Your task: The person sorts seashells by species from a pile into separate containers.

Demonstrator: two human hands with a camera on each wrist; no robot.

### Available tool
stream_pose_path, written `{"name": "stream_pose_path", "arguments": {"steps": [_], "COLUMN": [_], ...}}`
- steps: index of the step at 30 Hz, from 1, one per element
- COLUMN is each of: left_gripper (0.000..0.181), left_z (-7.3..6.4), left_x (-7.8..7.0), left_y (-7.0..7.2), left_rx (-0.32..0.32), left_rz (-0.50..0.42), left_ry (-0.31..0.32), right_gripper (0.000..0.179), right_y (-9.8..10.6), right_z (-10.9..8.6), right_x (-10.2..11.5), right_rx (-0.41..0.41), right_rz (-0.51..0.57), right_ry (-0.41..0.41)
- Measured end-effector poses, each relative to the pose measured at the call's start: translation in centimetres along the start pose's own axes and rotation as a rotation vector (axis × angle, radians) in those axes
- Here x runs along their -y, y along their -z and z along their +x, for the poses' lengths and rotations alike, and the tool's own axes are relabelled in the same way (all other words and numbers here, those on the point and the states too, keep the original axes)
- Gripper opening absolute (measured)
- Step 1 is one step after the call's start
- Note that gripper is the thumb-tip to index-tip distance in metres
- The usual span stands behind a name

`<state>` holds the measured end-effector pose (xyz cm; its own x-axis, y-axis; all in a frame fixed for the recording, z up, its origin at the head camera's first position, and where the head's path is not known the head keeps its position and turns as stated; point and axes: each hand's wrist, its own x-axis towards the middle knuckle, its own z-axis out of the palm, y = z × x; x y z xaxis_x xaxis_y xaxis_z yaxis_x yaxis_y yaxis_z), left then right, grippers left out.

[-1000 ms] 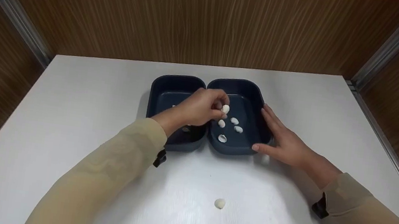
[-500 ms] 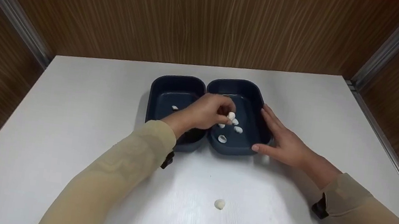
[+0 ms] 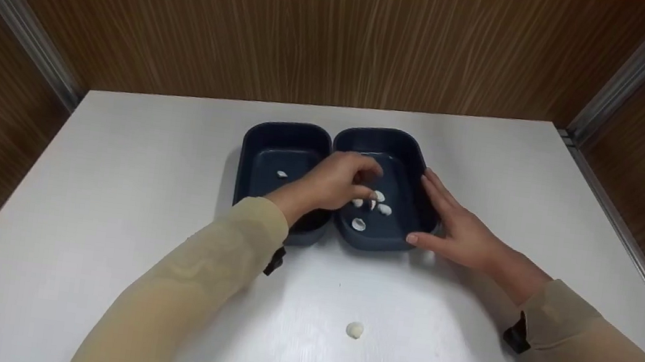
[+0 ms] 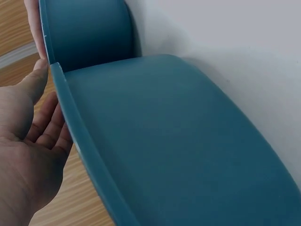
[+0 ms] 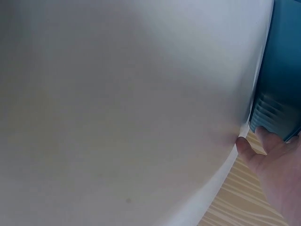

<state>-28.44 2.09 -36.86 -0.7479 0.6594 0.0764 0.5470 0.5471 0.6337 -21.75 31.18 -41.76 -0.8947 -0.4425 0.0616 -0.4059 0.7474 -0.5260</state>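
Observation:
In the head view my left hand (image 3: 338,180) hovers over the right dark blue box (image 3: 373,244), thumb and fingertips apart with nothing between them. Just below the thumb a small white seashell (image 3: 373,205) shows, partly dark. Several other white seashells (image 3: 358,224) lie on this box's floor; the hand partly covers one. My right hand (image 3: 465,231) rests its straight fingers and thumb against the right box's outer side and front corner. Both wrist views show the boxes' outer walls (image 4: 164,132) and the hands, but no seashells.
Beside it stands a matching left box (image 3: 275,162), with one seashell (image 3: 281,174) visible and part hidden under my left forearm. A single pale seashell (image 3: 354,330) lies on the white table (image 3: 129,180) in front. Wood-grain panels (image 3: 317,31) enclose the back and sides.
My left hand has moved slightly right and lower over the right box. The seashell it pinched has left its fingers and is now below the thumb. The right hand has stayed put.

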Motion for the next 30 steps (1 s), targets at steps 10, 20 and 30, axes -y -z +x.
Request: {"name": "stream_pose_path", "arguments": {"steps": [10, 20, 30], "left_gripper": [0.033, 0.029, 0.028], "left_z": [-2.6, -7.0, -10.3], "left_x": [-2.5, -4.1, -4.1], "left_y": [0.6, -1.0, -3.4], "left_rx": [-0.029, 0.022, 0.125], "left_rz": [-0.047, -0.120, -0.204], "left_ry": [-0.103, -0.222, -0.238], "right_gripper": [0.105, 0.106, 0.106], "right_y": [0.2, 0.3, 0.2], "right_z": [0.2, 0.2, 0.3], "right_x": [0.2, 0.0, 0.0], "right_rx": [0.007, 0.011, -0.001], "right_rz": [-0.002, -0.042, -0.027], "right_ry": [-0.005, -0.019, -0.014]}}
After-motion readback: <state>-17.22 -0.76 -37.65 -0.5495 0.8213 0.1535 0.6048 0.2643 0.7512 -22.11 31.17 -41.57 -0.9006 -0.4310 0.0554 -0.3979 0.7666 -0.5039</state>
